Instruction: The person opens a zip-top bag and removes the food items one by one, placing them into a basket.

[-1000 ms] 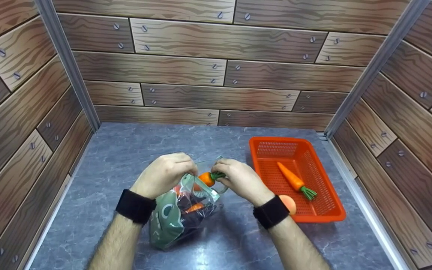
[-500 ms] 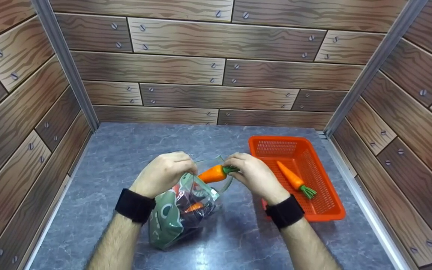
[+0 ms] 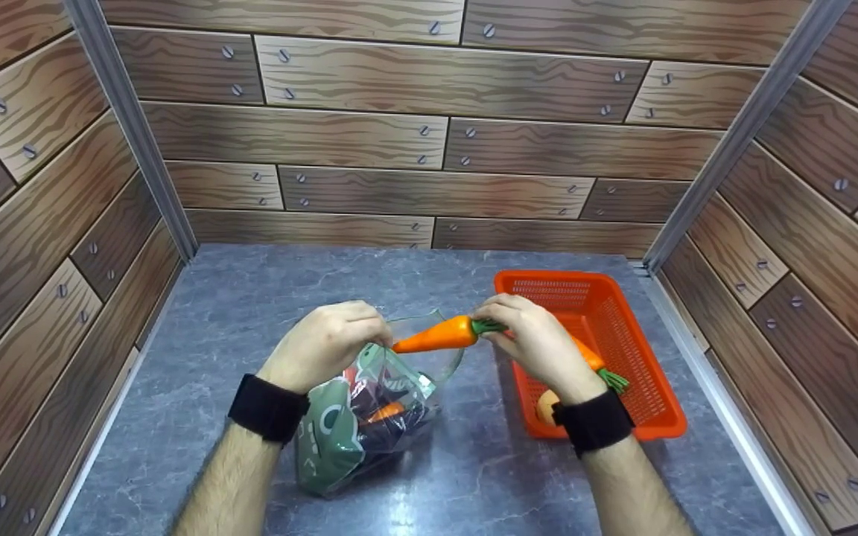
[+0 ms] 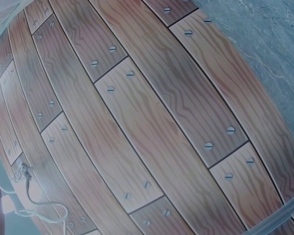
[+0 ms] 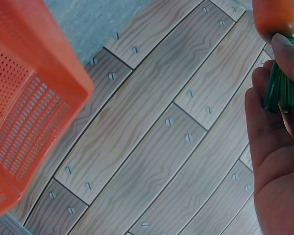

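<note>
In the head view my right hand [image 3: 529, 339] pinches a carrot [image 3: 436, 336] by its green top, its tip pointing left at the mouth of a clear and green plastic bag [image 3: 336, 439]. The right wrist view has thumb and fingers on the carrot's green stems [image 5: 284, 88]. My left hand [image 3: 336, 342] grips the bag's upper edge and holds it up. Inside the bag show an orange piece [image 3: 386, 412] and dark items. Neither the left hand nor its grip shows in the left wrist view.
To the right stands an orange perforated basket [image 3: 656, 372], holding another carrot [image 3: 611, 380], partly behind my right hand, and a round pale-orange item [image 3: 547, 407]. Wood-patterned walls [image 3: 369, 141] enclose the grey marbled tabletop [image 3: 250, 298] at the back and both sides.
My right hand has moved right, drawing the carrot out of the bag's mouth, so that its whole length shows. The left hand and the bag have stayed almost still.
</note>
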Available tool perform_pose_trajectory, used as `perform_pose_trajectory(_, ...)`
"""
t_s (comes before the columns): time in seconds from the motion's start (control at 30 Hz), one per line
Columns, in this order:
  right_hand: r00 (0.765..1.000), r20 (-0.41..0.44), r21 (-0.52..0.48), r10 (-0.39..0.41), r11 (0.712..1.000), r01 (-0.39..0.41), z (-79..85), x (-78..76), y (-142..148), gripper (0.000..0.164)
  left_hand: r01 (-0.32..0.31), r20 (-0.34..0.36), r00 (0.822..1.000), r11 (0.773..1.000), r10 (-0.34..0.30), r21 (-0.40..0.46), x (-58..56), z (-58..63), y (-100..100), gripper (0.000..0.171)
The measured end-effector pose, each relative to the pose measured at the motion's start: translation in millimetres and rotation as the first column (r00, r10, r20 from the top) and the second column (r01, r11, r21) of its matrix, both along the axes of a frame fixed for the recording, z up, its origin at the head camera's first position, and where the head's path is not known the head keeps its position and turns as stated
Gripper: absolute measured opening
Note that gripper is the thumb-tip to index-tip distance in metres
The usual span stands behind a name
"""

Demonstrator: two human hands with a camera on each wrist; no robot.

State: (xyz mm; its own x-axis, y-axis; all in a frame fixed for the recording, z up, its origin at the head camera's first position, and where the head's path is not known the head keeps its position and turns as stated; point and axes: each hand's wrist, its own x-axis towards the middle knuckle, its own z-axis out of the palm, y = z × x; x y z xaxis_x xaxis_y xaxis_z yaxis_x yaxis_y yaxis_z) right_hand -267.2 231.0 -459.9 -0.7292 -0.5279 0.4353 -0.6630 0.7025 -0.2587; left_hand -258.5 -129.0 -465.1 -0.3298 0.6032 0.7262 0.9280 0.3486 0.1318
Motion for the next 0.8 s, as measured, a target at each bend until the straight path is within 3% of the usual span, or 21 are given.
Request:
perform_pose_trajectory(0.43, 0.997, 0.047, -0.060, -0.068, 0.996, 0.071, 7.0, 5.1, 20, 0.037, 0.014, -0.003, 1.000, 1.000, -0.014, 0.013, -0.5, -1.7, -2, 0.018)
perform_pose_trajectory(0.8, 0.994, 0.037, -0.102, -0.099, 0.990, 0.102, 11.2, 10.4, 36, 0.037, -0.001, -0.005, 1.000, 1.000, 0.001, 0.004, -0.4, -2.6, -3, 0.018)
